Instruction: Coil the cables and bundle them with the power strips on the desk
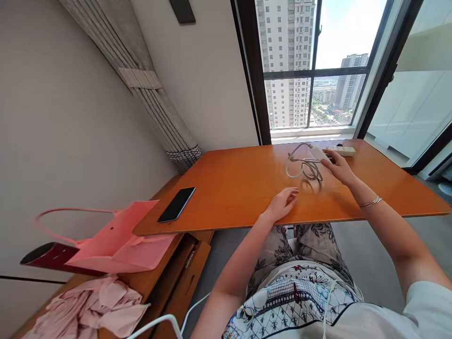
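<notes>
My right hand (339,167) grips a white power adapter (318,153) near the far edge of the table, thumb on one side and fingers on the other. A looped pale cable (310,168) runs from the adapter and lies in coils just left of it. Beyond my right hand sits a white power strip (342,150), partly behind the fingers. My left hand (282,203) rests at the table's near edge, fingers loosely bent and a little apart, with nothing in it.
The orange-brown wooden table (229,188) stretches before me to the window. On its left end lies a black phone (177,204). Lower left, a pink bag (120,240) and a crumpled pink cloth (92,306) are on a wooden cabinet (192,273).
</notes>
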`<state>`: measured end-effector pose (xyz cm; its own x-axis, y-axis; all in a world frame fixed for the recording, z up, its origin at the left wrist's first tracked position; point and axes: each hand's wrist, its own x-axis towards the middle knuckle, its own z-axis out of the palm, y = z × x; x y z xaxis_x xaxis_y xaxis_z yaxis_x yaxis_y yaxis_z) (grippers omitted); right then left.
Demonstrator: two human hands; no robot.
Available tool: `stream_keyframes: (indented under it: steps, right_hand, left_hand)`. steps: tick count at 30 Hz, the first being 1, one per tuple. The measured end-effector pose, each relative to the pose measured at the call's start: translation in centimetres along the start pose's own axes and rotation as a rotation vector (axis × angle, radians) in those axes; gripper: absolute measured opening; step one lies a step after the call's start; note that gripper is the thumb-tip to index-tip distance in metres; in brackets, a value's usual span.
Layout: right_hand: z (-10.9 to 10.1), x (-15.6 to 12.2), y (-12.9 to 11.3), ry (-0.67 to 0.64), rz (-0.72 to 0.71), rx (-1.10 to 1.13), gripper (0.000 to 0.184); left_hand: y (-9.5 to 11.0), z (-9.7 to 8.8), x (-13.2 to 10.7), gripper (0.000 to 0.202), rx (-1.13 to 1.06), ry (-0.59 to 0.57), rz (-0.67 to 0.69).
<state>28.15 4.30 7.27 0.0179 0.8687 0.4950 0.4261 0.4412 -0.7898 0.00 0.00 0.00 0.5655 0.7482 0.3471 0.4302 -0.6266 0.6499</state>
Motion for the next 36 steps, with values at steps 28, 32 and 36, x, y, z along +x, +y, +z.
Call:
stream_keyframes:
  steps: [28, 32, 36]
  right_hand:
    - [-3.2, -3.0, -9.0, 0.315, -0.264, 0.553, 0.05]
    - [-5.4, -2.7, -7.1, 0.412, -0.213, 0.539, 0.047]
    - [-8.2, -2.2, -3.1, 0.593, -0.148, 0.492, 0.058]
  left_hand:
    - [2.1, 4.0, 9.2, 0.057, 0.349, -0.207, -0.089]
    - [-1.7, 1.0, 9.2, 0.056, 0.436, -0.105, -0.35]
    - [-6.4, -4.6, 7.7, 0.055, 0.66, 0.075, -0.538]
